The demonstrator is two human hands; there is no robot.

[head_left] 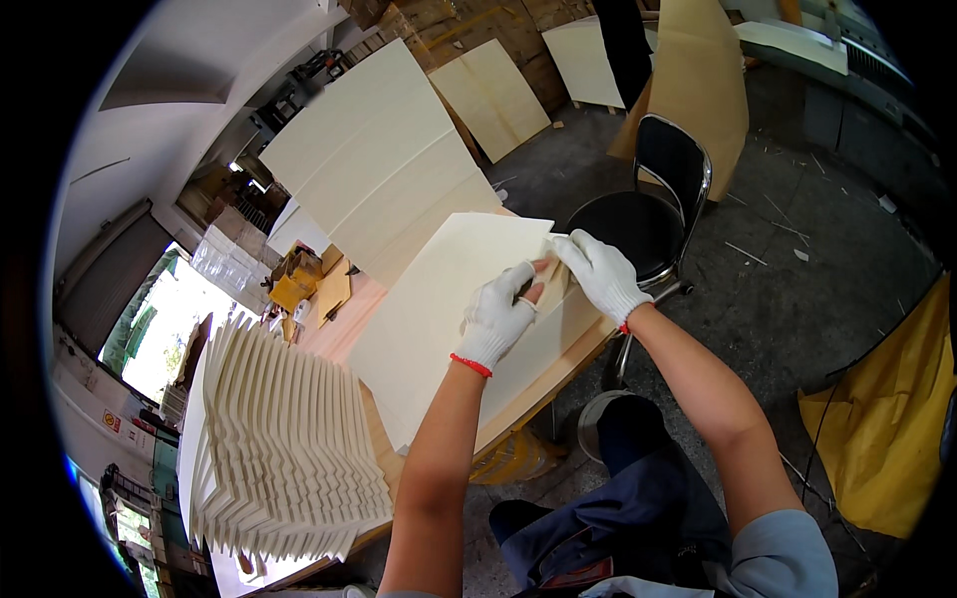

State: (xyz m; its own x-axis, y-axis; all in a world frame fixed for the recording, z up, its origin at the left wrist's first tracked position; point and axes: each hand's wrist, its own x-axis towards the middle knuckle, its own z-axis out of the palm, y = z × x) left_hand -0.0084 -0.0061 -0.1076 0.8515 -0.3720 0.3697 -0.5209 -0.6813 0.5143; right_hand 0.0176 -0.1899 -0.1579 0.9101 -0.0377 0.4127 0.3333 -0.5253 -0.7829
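Observation:
Large cream sheets [449,289] of board or thick paper lie flat on a wooden table in front of me. Both my hands wear white knit gloves with red cuffs. My left hand [495,317] rests over the sheet near its right side, its bare thumb and fingertip closed at a raised beige fold. My right hand [603,274] curls over the far right corner of the same sheet, fingers bent round its edge. The two hands are close together, with the fold between them. Exactly how the fingertips grip there is partly hidden.
A fanned stack of creased cream sheets [289,439] stands on the left of the table. Behind rises a tall creased panel [374,149]. A black chair [638,214] stands at the table's right. A yellow tape dispenser [296,279] sits at the far left; yellow cloth [877,419] hangs at right.

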